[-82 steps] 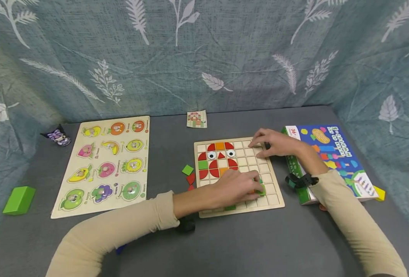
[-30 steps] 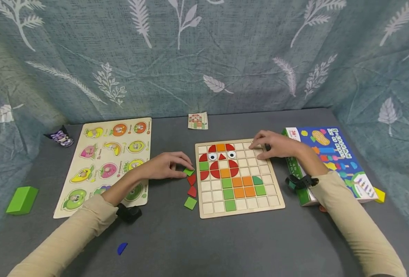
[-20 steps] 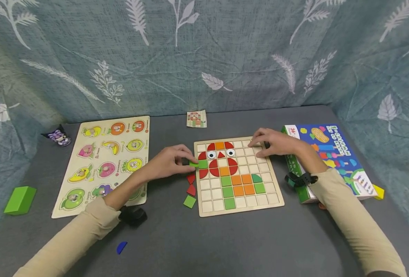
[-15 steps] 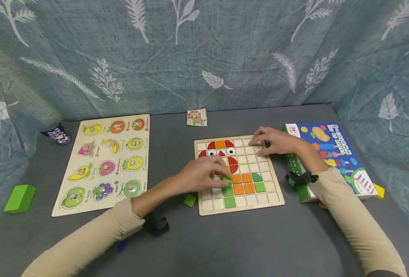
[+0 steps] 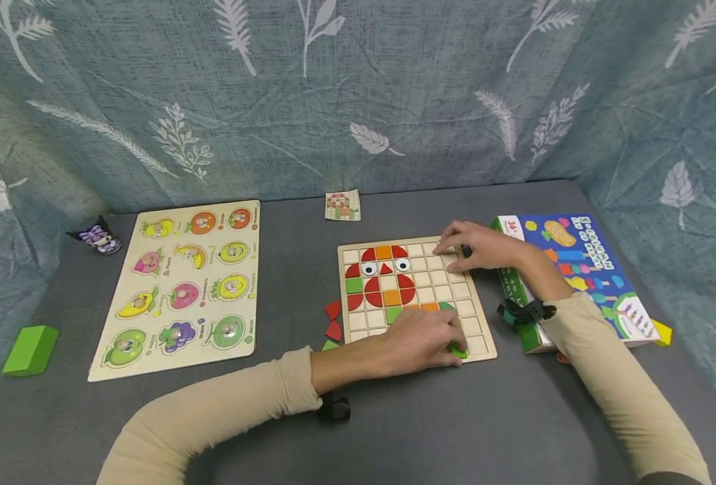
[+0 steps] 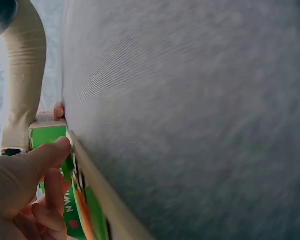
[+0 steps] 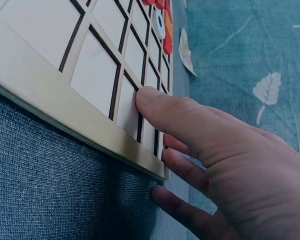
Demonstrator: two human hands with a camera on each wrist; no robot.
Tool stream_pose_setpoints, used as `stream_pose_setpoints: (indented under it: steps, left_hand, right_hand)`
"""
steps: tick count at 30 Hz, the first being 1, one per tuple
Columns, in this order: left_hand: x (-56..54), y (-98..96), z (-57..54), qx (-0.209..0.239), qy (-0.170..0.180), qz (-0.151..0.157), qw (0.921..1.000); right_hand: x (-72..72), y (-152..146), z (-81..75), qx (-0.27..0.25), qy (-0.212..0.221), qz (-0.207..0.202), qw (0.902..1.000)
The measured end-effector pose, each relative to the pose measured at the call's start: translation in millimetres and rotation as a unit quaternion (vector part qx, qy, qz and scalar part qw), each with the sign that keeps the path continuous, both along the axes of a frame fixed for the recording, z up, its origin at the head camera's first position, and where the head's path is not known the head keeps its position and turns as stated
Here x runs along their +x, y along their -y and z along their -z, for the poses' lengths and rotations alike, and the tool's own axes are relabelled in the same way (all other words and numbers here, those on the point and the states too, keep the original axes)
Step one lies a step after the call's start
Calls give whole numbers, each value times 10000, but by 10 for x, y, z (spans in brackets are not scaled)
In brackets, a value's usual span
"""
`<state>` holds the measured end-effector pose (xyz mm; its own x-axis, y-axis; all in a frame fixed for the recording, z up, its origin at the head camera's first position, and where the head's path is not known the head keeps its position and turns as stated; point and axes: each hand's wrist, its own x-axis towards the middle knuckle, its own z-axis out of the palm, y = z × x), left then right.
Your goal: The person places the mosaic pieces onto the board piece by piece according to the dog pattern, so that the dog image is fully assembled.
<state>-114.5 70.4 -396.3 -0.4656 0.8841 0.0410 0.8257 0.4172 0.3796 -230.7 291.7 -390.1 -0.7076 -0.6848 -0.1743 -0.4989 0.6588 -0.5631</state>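
Note:
My left hand (image 5: pixel 418 340) pinches a green square tile (image 5: pixel 457 351) over the lower right cells of a wooden grid board (image 5: pixel 439 277). In the left wrist view the thumb and curled fingers hold this tile (image 6: pixel 67 168) at the board's near edge. Red, orange and green pieces with two round eyes form a figure on the board; my left hand hides part of its lower rows. My right hand (image 5: pixel 481 246) rests on the upper right corner, fingers spread. The right wrist view shows its thumb (image 7: pixel 152 100) touching the grid.
Red quarter pieces (image 5: pixel 333 320) and a green square (image 5: pixel 330 345) lie left of the board. A pattern card (image 5: pixel 342 205) sits behind it. A fruit puzzle board (image 5: pixel 176 289), green block (image 5: pixel 31 350) and figurine (image 5: pixel 98 237) stand left; a blue box (image 5: pixel 582 269) and yellow block (image 5: pixel 663 334) are right.
My left hand has picked up the green square beside the board and carried it right across to the lower right cells. My right hand has stayed at the corner.

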Motion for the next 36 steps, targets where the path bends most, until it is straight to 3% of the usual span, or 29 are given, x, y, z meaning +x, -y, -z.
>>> stream_pose_setpoints:
  steps: [7, 17, 20, 24, 27, 32, 36]
  left_hand:
    - [1, -16, 46, -114, -217, -52, 9997]
    - [41, -45, 24, -389, -403, 20, 9984]
    - [64, 19, -9, -460, -316, 28, 9984]
    - [83, 339, -87, -297, 201, -167, 9992]
    - [39, 745, -110, 51, 530, -611, 9967]
    - [-124, 1399, -70, 464, 526, -1509, 9861]
    - [-251, 1689, -25, 363, 492, -1649, 9844]
  right_hand:
    - [-9, 0, 14, -24, 54, 14, 10000]
    - [3, 3, 9, -23, 5, 27, 10000]
    - [1, 13, 9, -26, 24, 31, 10000]
    - [-2, 23, -3, -21, 30, 47, 10000]
    - [-2, 21, -15, -6, 31, 55, 10000]
    - [2, 9, -16, 24, 81, 63, 9999]
    - [-2, 11, -4, 19, 116, 57, 9999]
